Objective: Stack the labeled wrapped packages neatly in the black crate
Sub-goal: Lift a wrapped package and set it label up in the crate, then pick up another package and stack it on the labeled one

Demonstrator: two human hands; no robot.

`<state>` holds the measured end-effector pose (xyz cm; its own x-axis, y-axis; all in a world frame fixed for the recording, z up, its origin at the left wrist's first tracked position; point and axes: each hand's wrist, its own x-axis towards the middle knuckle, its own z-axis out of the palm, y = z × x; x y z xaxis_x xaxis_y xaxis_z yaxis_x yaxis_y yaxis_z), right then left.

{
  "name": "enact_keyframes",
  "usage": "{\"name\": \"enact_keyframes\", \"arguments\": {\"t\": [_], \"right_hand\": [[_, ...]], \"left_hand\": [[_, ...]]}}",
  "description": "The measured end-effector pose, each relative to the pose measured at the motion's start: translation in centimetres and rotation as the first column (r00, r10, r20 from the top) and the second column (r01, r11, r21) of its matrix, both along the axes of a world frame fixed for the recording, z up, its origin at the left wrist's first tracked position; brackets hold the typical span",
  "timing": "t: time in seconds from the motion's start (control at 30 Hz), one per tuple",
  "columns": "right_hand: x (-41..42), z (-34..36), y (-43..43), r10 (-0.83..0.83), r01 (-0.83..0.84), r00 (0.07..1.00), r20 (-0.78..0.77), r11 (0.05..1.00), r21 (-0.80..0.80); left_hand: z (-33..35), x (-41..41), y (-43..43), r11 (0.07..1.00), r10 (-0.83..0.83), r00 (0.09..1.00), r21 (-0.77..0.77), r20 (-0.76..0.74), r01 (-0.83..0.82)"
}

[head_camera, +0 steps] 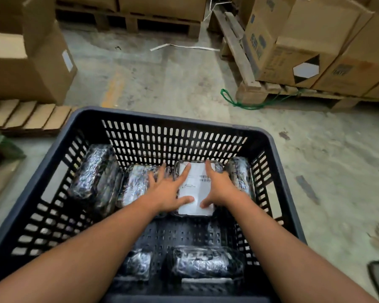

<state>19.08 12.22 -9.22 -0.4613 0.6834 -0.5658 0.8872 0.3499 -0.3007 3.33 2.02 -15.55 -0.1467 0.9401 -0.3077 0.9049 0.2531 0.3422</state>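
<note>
Labeled package (196,189): wrapped in shiny film, white label face up, flat on crate floor against far wall, between two other wrapped packages.
Left hand (167,192): fingers spread wide, flat on package's left edge, gripping nothing.
Right hand (219,186): fingers extended, pressed on package's right edge, thumb on label; not closed around it.
Neighbouring packages: left (136,184), right (241,174), far-left (94,178); two more at near wall (206,262).
Black crate (162,119): slotted walls, on concrete floor (173,79).
Surroundings: cardboard boxes (304,40) on wooden pallet (249,92).
</note>
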Motion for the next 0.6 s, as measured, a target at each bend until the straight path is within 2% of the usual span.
{"name": "enact_keyframes", "arguments": {"t": [0.2,0.33,0.5,0.6], "right_hand": [[-0.5,-1.1,-0.9,-0.012,0.011,1.000,0.011,0.999,0.048],[-0.6,-1.9,-1.7,-0.014,0.013,1.000,0.014,0.993,0.114],[-0.3,-3.4,-2.2,0.143,-0.188,0.974,0.178,0.944,0.270],[-0.3,-4.1,-1.5,0.257,-0.302,0.933,0.251,0.940,0.158]], "left_hand": [[-2.3,-0.4,0.4,0.999,-0.044,0.980,0.000,-0.197,0.044],[-2.7,-0.8,0.5,0.998,-0.067,0.989,-0.008,-0.133,0.067],[-2.4,-0.4,0.7,0.995,-0.088,0.985,-0.061,-0.148,0.080],[-2.3,-0.5,1.0,0.989,-0.097,0.989,-0.126,-0.108,0.083]]}}
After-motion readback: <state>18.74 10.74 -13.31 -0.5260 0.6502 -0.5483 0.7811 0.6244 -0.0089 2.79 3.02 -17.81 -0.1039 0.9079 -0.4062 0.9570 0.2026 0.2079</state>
